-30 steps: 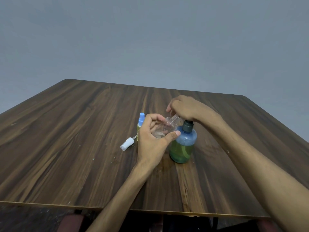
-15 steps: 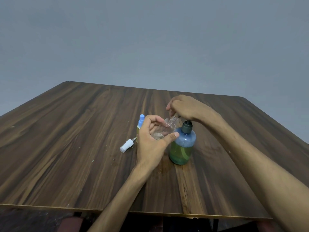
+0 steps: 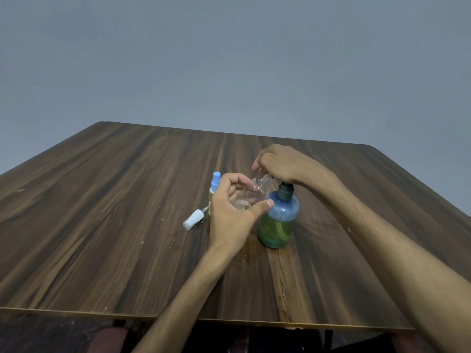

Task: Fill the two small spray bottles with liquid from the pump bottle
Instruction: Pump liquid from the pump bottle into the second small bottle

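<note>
The left hand grips a clear bottle, tilted so its threaded neck points up to the pump spout, probably to catch the liquid. The right hand is closed over the pump head, hiding it; I judge it is pressing. The pump bottle stands on the bench, just right of the left hand, blue-tinted with green liquid about half up. The clear bottle has only a little foamy liquid at the bottom. The second bottle, blue-topped and yellowish, stands behind the left hand. A white cap lies nearby.
</note>
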